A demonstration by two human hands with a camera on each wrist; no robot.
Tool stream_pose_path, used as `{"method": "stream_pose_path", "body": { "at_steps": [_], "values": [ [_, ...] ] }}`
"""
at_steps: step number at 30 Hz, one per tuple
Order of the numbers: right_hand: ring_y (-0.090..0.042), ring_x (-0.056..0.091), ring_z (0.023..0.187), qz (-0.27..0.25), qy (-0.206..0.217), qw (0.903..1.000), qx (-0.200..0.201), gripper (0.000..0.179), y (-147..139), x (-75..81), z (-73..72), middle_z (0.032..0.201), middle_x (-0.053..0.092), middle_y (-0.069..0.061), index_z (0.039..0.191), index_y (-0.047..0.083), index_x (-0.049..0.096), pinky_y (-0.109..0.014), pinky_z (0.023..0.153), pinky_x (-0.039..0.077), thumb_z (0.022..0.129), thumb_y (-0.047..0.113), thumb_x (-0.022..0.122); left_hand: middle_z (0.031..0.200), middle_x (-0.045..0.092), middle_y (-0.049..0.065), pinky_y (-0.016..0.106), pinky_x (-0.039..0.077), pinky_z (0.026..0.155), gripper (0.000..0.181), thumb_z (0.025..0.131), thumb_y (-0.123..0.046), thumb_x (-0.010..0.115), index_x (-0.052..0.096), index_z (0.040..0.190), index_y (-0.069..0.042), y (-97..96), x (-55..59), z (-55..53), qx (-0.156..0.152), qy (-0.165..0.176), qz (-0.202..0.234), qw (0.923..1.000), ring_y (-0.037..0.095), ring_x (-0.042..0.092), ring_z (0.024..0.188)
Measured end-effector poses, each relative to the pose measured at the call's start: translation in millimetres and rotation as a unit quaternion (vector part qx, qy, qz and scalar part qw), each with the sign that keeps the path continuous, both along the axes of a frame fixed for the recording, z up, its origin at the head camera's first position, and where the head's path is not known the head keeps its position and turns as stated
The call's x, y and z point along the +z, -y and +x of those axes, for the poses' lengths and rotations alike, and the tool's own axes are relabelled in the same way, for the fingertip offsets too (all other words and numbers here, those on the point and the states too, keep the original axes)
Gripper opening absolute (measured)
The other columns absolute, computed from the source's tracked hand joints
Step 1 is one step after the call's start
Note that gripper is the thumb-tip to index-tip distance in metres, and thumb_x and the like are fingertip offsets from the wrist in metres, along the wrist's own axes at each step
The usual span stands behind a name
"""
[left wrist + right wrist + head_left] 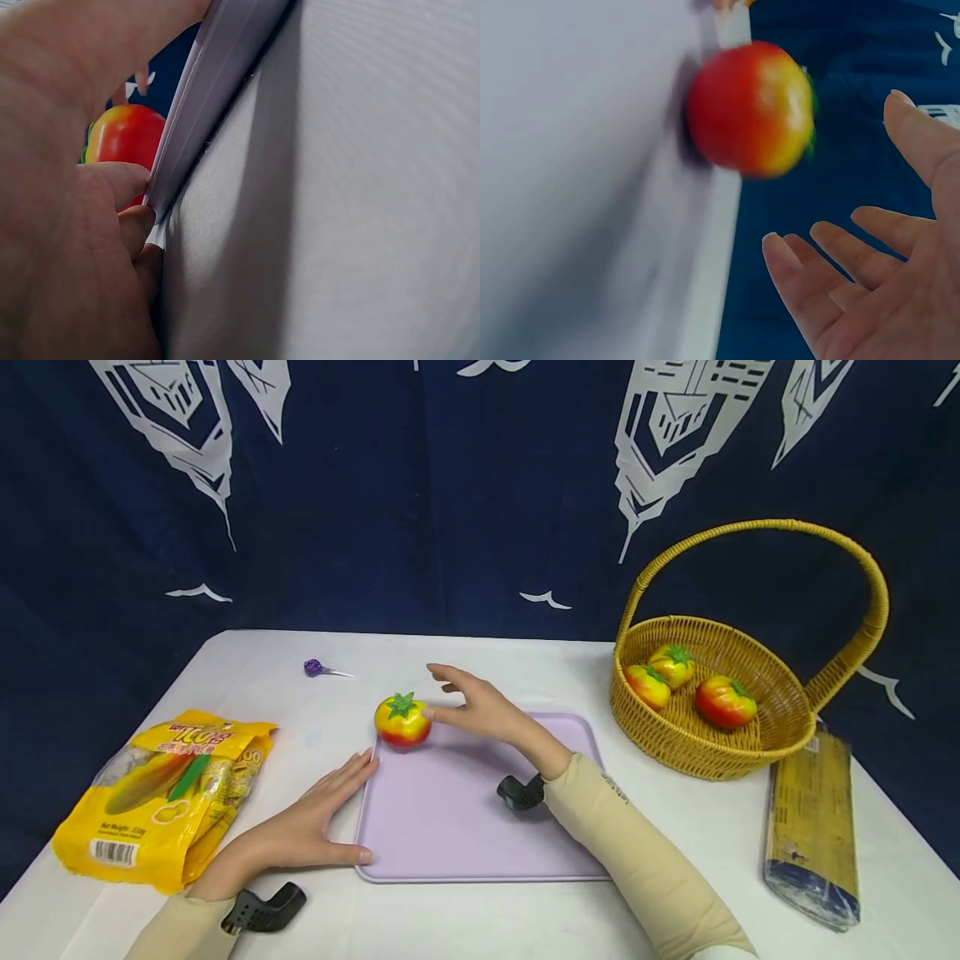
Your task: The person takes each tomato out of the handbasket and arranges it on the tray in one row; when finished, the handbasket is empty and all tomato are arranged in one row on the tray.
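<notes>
Seemingly bracing lilac tray [442, 827], left grip [315, 822] splays against its left edge, holding nothing; right grip [480, 710] wide, empty, beside red-yellow fruit [401, 727] at far left corner.

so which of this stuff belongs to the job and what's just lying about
Seems part of the job:
tray, left hand touching its edge
tomato at its far corner, near right hand
probably basket, holding three more tomatoes

Apparently just lying about:
yellow bag
lollipop
flat packet
</notes>
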State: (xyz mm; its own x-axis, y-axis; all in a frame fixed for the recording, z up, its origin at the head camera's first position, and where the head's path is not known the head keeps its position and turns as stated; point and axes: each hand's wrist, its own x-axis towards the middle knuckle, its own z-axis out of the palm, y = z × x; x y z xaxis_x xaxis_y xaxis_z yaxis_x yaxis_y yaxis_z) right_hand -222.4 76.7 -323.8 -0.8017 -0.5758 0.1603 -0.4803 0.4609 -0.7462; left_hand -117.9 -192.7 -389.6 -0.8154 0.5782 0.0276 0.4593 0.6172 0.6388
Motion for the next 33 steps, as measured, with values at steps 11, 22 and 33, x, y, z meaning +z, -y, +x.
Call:
{"method": "stream_pose_path", "body": {
  "at_steps": [11, 22, 33],
  "values": [
    [-0.03, 0.044, 0.122, -0.02, -0.058, 0.9957, -0.07, 0.061, -95.2, 48.8, 0.3, 0.139, 0.041, -0.017, 0.141, 0.003, 0.036, -0.04, 0.091, 0.046, 0.089, 0.014, 0.066, 0.155, 0.01, 0.012, 0.059, 0.01, 0.106, 0.104, 0.071, -0.053, 0.074, 0.022, 0.149, -0.008, -1.0, 2.9, 1.5, 0.009, 0.005, 0.0, 0.9999, 0.035, 0.008, 0.138],
    [-0.037, 0.038, 0.125, 0.031, -0.039, 0.9808, -0.188, 0.064, -194.1, 70.6, 2.4, 0.141, 0.037, -0.021, 0.145, 0.005, 0.029, -0.053, 0.1, 0.032, 0.094, 0.03, 0.058, 0.155, 0.009, 0.012, 0.059, 0.01, 0.105, 0.104, 0.071, -0.053, 0.074, 0.021, 0.149, -0.008, 0.0, 1.6, 0.9, 0.009, 0.007, 0.001, 0.9999, 0.035, 0.008, 0.138],
    [-0.041, 0.033, 0.126, 0.01, 0.026, 0.9685, -0.248, 0.069, -246.3, 37.0, 8.0, 0.143, 0.03, -0.026, 0.147, 0.001, 0.02, -0.049, 0.1, 0.032, 0.097, 0.035, 0.05, 0.155, 0.008, 0.011, 0.061, 0.012, 0.104, 0.106, 0.071, -0.057, 0.073, 0.019, 0.15, -0.011, -0.2, -0.4, -0.6, 0.009, 0.024, -0.009, 0.9996, 0.035, 0.007, 0.138]
  ]
}}
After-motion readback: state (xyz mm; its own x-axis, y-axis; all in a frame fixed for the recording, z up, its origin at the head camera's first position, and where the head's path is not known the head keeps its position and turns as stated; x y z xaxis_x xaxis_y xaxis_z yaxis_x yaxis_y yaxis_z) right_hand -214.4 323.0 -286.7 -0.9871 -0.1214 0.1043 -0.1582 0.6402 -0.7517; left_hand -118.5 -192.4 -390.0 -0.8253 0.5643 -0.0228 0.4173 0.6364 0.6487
